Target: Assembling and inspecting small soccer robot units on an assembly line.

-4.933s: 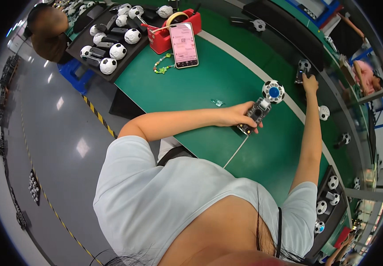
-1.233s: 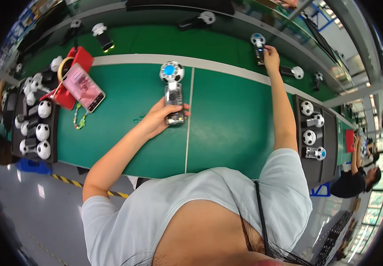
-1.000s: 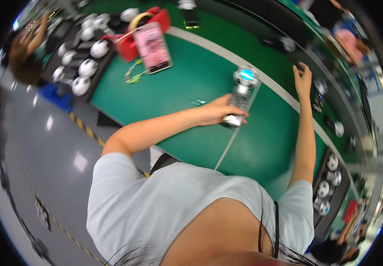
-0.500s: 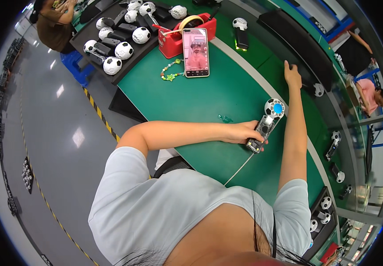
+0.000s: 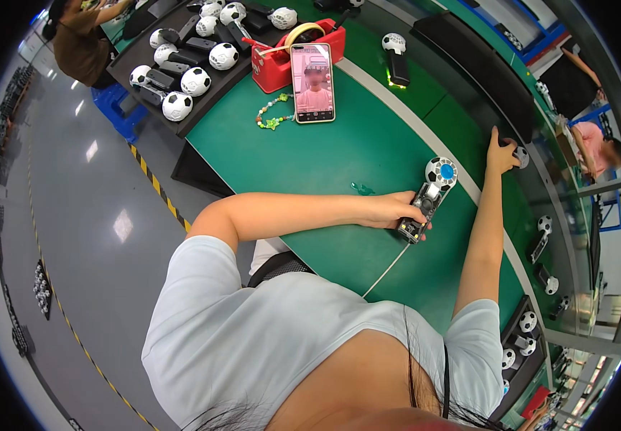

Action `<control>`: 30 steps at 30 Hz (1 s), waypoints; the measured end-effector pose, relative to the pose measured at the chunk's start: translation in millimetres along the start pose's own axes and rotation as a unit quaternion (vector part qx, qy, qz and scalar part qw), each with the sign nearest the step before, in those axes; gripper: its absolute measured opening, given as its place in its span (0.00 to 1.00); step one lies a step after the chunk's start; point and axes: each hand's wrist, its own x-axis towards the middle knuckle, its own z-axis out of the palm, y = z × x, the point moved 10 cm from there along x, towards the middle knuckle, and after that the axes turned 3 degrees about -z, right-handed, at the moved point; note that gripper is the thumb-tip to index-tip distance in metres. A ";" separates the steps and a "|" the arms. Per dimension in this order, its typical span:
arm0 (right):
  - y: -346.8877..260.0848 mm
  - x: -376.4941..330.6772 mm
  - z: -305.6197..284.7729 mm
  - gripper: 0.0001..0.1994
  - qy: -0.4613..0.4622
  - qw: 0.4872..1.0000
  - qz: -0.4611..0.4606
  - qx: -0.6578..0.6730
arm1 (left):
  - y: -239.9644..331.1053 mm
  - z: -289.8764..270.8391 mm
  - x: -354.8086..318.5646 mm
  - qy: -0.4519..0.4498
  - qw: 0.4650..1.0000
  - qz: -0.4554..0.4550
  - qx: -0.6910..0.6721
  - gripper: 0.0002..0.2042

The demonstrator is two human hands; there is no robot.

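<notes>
My left hand (image 5: 396,211) is closed around the dark body of a handheld device (image 5: 421,210) over the green table. The device has a football-shaped head (image 5: 441,172) with a blue round face, and a thin pale cable (image 5: 386,269) runs from its lower end toward me. My right arm stretches over the green conveyor belt at the right. There my right hand (image 5: 501,156) has its thumb and fingers apart around a second football-headed device (image 5: 521,156). Its handle is mostly hidden, and a firm grip does not show.
A phone (image 5: 313,82) leans on a red tape dispenser (image 5: 273,68), a bead strap beside it. Several football-headed devices fill a black tray (image 5: 174,128) at far left. Another device (image 5: 396,61) glows green on the belt. Other people work beyond both sides. Another tray (image 5: 517,348) stands at lower right.
My right hand has moved nearer and to the right along the belt, onto the football-headed device there. The left hand keeps its hold, almost still.
</notes>
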 end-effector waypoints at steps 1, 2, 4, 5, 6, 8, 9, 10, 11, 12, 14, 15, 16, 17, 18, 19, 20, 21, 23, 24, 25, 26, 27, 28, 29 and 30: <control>17.8 8.9 1.9 0.31 0.038 0.999 -0.009 0.014 | 1.1 2.7 -0.6 -0.001 1.000 0.002 0.001 0.20; 42.1 20.9 2.6 0.31 0.080 0.996 -0.016 0.026 | 2.6 6.6 0.6 -0.007 1.000 0.002 0.003 0.20; 72.5 36.1 1.5 0.31 0.156 0.986 -0.037 0.051 | 5.7 10.1 1.9 -0.011 1.000 0.008 0.005 0.19; 63.9 22.9 -0.1 0.30 0.155 0.978 0.038 0.136 | 7.2 5.4 -1.6 -0.001 1.000 0.018 0.005 0.19; 58.4 5.0 -2.4 0.29 0.149 0.958 0.115 0.217 | 7.7 -0.5 -5.0 0.012 1.000 0.025 -0.006 0.19; 100.0 24.3 1.0 0.27 0.079 0.928 0.117 0.345 | 5.7 2.3 -0.3 0.007 1.000 0.017 -0.022 0.19; 116.5 34.7 8.0 0.25 0.001 0.877 0.115 0.466 | 4.5 4.4 2.7 0.003 0.999 0.012 -0.030 0.19; 129.7 42.4 13.8 0.24 -0.079 0.806 0.108 0.576 | 4.3 7.6 5.0 -0.004 1.000 0.010 -0.030 0.19; 129.8 39.3 14.9 0.22 -0.160 0.716 0.098 0.672 | 4.2 7.9 6.2 -0.004 1.000 0.008 -0.027 0.19; 103.9 12.0 0.5 0.22 -0.170 0.713 0.100 0.673 | 3.9 1.8 2.9 0.010 0.999 0.014 -0.028 0.20; 61.0 -70.1 -16.2 0.17 -0.232 0.603 0.251 0.721 | 3.3 -5.1 -2.9 0.028 0.999 0.020 -0.028 0.20; 54.2 -96.8 -25.1 0.21 -0.303 0.563 0.256 0.725 | 2.8 -0.7 -1.9 0.019 0.999 0.016 -0.027 0.20; 47.3 -121.8 -32.1 0.25 -0.373 0.519 0.259 0.724 | 4.0 0.7 -1.9 0.022 0.999 0.018 -0.017 0.20; 49.9 -137.0 -39.0 0.25 -0.368 0.523 0.259 0.724 | 5.5 2.4 -2.6 0.026 0.999 0.022 -0.007 0.20; 49.2 -153.2 -43.7 0.25 -0.378 0.549 0.234 0.708 | 7.1 3.4 -3.2 0.031 0.999 0.026 0.003 0.21; 45.9 -169.8 -48.6 0.26 -0.388 0.575 0.209 0.690 | 9.0 3.6 -2.5 0.036 0.999 0.031 0.013 0.21; 34.4 -190.2 -55.1 0.25 -0.410 0.573 0.195 0.682 | 9.1 2.2 -1.1 0.034 0.999 0.030 0.013 0.21; 19.5 -211.6 -64.1 0.25 -0.431 0.572 0.182 0.673 | 12.0 -4.7 -0.3 0.048 0.995 0.047 0.075 0.21; 11.1 -244.4 -70.4 0.24 -0.452 0.573 0.211 0.650 | 16.4 -17.2 1.2 0.076 0.974 0.079 0.199 0.22; 12.3 -255.4 -69.6 0.23 -0.468 0.556 0.220 0.650 | 19.2 -19.8 1.9 0.088 0.957 0.094 0.261 0.23; 10.7 -263.2 -73.3 0.24 -0.476 0.589 0.191 0.625 | 19.8 -18.8 0.9 0.090 0.957 0.092 0.262 0.23; 6.8 -269.9 -78.4 0.24 -0.482 0.619 0.162 0.598 | 23.5 -14.3 -0.8 0.080 0.952 0.107 0.274 0.24; 1.8 -275.9 -82.8 0.24 -0.483 0.617 0.163 0.599 | 27.3 -8.8 -3.1 0.071 0.947 0.123 0.287 0.25; -6.2 -278.8 -89.9 0.24 -0.485 0.630 0.139 0.591 | 31.0 -2.9 -5.4 0.062 0.942 0.138 0.299 0.26; -11.8 -280.0 -96.3 0.25 -0.486 0.642 0.114 0.582 | 33.9 2.8 -7.4 0.053 0.936 0.153 0.312 0.27; -14.1 -281.7 -98.5 0.25 -0.487 0.639 0.114 0.585 | 35.2 4.2 -8.8 0.055 0.936 0.151 0.314 0.27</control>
